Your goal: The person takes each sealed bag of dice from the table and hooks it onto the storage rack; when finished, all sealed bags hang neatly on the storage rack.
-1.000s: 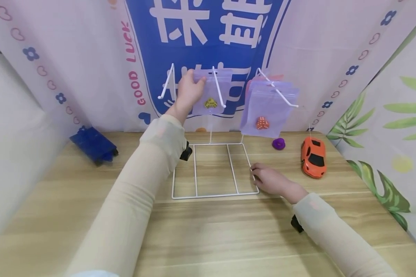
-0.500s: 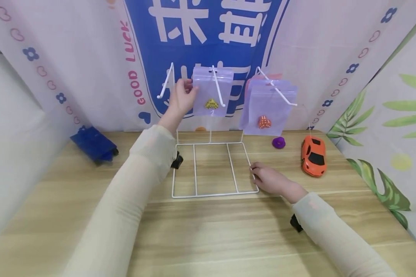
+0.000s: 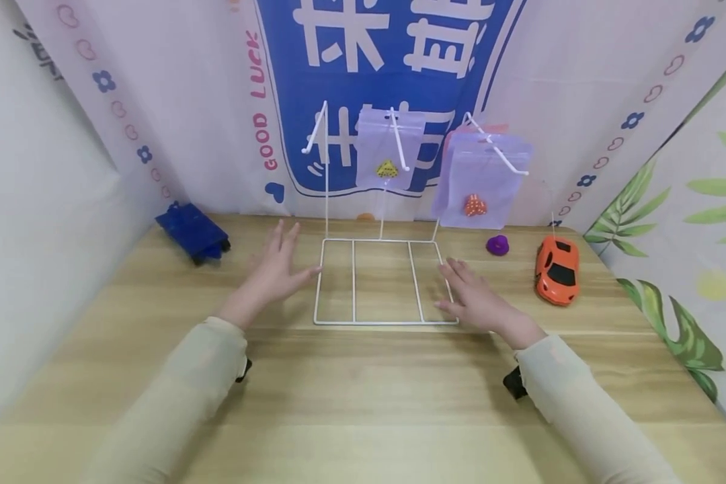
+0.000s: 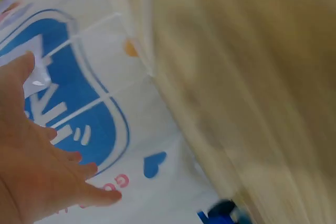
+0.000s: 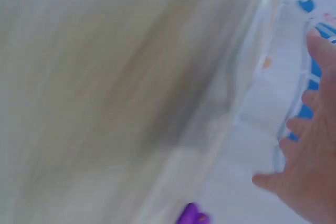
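Note:
A white wire display rack (image 3: 388,323) stands on the wooden table, with hooks reaching forward. On its middle hook hangs a purple zip bag (image 3: 372,144) holding yellow dice (image 3: 387,169). From the right hook hangs another purple zip bag (image 3: 490,168) with orange dice (image 3: 475,205), and a pinkish bag shows partly behind it. My left hand (image 3: 269,272) is spread beside the rack's left side, its thumb near the base wire. My right hand (image 3: 484,304) lies at the base's right side, fingers extended; whether it touches the wire I cannot tell. Neither hand holds anything.
A blue toy car-like object (image 3: 193,232), its kind unclear, lies at the back left. A small purple hat-shaped piece (image 3: 498,245) and an orange toy car (image 3: 557,270) are right of the rack. A printed curtain (image 3: 206,134) hangs behind the table.
My left hand has let go of the bag on the middle hook and come down left of the rack's base. My right hand's fingers have loosened from the base wire and straightened.

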Demonstrator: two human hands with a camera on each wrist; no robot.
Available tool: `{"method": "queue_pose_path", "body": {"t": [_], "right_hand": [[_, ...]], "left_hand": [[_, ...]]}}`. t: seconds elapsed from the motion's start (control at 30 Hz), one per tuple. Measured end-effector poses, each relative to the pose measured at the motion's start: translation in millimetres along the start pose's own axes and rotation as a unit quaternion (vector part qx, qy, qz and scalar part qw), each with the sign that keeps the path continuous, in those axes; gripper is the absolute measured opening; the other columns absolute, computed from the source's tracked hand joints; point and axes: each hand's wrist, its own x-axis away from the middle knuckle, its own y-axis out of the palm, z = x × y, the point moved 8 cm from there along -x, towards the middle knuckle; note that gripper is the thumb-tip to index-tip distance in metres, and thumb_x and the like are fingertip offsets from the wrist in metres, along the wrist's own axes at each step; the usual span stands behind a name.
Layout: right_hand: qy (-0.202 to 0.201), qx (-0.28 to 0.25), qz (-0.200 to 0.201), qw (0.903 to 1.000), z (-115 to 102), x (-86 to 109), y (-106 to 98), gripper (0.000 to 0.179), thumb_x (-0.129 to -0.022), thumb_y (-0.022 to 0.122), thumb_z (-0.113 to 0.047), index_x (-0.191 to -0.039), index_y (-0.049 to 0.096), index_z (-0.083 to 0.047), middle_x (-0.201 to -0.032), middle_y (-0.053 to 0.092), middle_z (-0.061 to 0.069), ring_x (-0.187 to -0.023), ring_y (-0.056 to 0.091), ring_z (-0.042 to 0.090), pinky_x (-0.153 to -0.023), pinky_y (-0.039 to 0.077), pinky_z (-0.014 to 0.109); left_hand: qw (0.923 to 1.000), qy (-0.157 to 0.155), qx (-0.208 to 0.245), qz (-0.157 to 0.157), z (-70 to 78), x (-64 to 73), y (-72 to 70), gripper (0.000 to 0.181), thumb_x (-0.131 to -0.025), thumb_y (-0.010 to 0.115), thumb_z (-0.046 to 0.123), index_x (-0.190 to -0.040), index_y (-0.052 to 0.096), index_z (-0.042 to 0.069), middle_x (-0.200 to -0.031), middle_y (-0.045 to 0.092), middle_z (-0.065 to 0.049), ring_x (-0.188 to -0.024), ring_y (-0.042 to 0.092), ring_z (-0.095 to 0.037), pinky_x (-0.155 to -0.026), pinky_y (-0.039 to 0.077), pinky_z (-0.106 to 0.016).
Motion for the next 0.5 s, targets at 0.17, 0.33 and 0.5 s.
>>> {"method": "queue_pose_path", "body": {"t": [0.17,0.33,0.5], "right_hand": [[0.019,0.025,0.022,0.9993,-18.9,-12.0,-25.0,0.081,-0.086,0.057,-0.046,-0.146,0.017,-0.009,-0.151,0.002,0.014,-0.136,0.001,0.037,-0.1,0.004,0.065],[0.039,0.039,0.008,0.9984,-22.4,-22.9,-37.4,0.082,-0.087,0.054,-0.049,-0.147,0.013,-0.013,-0.151,-0.001,0.013,-0.136,-0.003,0.036,-0.098,0.001,0.067],[0.081,0.035,-0.016,0.996,-3.9,-25.4,-34.1,0.083,-0.088,0.048,-0.055,-0.147,0.006,-0.014,-0.151,-0.005,0.015,-0.136,-0.008,0.035,-0.097,-0.002,0.068]], "left_hand": [[0.9951,-0.009,-0.098,0.003,-6.8,-8.7,-8.1,0.092,-0.082,0.048,0.064,-0.147,0.007,0.014,-0.15,-0.009,-0.016,-0.136,-0.009,-0.034,-0.093,-0.005,-0.071],[0.9911,-0.026,-0.13,0.013,-14.5,-9.3,-28.0,0.094,-0.08,0.039,0.073,-0.147,0.008,0.014,-0.15,-0.011,-0.017,-0.135,-0.011,-0.036,-0.091,-0.006,-0.073],[0.9901,-0.044,-0.132,-0.018,-23.6,-0.5,-27.6,0.096,-0.079,0.033,0.075,-0.147,0.0,0.016,-0.148,-0.018,-0.017,-0.133,-0.018,-0.037,-0.088,-0.007,-0.074]]}}
